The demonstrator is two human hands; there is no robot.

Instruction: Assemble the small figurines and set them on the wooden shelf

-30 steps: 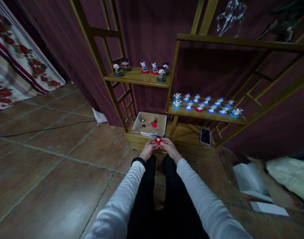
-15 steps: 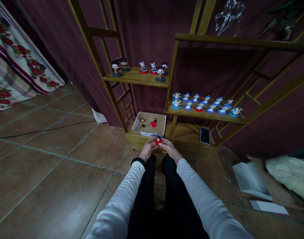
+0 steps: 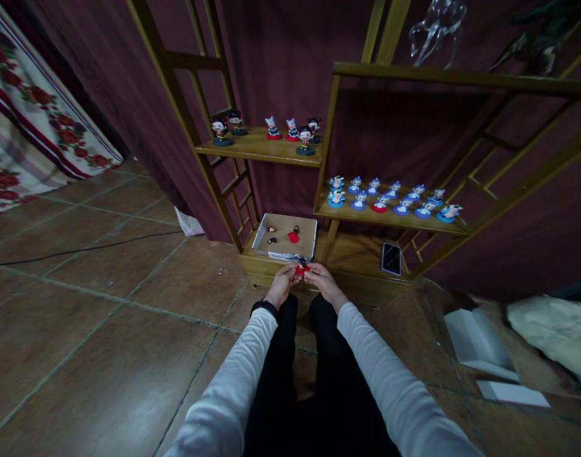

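Observation:
Between my two hands is a small figurine [image 3: 302,269] with dark hair and a red base, held upright in front of the low shelf. My left hand [image 3: 284,281] grips its left side, fingers closed on the base. From the other side, my right hand [image 3: 322,282] pinches the same base. Just beyond my hands sits a shallow box [image 3: 315,238] with a brown inside and pale walls. Inside it lie small dark figurine parts [image 3: 272,240] and red pieces [image 3: 293,237].
A wooden shelf unit [image 3: 266,151] stands ahead, with dark-haired and grey-eared figurines on its upper left board. Several blue and purple figurines [image 3: 403,205] line the right board. A phone [image 3: 392,259] lies below them. White packaging [image 3: 480,343] and a cable [image 3: 80,254] are on the floor.
The figurine has turned slightly in my fingers, and its face shows less than before. Both hands stay in nearly the same place.

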